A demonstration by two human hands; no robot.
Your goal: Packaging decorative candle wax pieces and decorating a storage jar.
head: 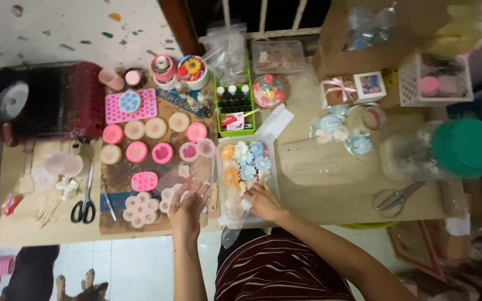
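A clear rectangular tray (222, 149) of flower-shaped pieces in blue, orange and white (245, 161) lies at the table's near edge. My right hand (263, 200) rests on the tray's near end, fingers curled on a small white piece. My left hand (187, 207) is just left of the tray, fingers apart around a thin clear plastic bag (196, 187). Pale flower-shaped pieces (140, 209) lie beside that hand on a brown board (119, 177).
Round pink and cream discs (146, 142) and pink moulds (130, 105) cover the board. Black-handled scissors (86, 203) lie left, metal scissors (393, 198) right. A dark red basket (57, 100), small bottles in a green box (234, 108), a green-lidded jar (447, 150) and boxes stand behind.
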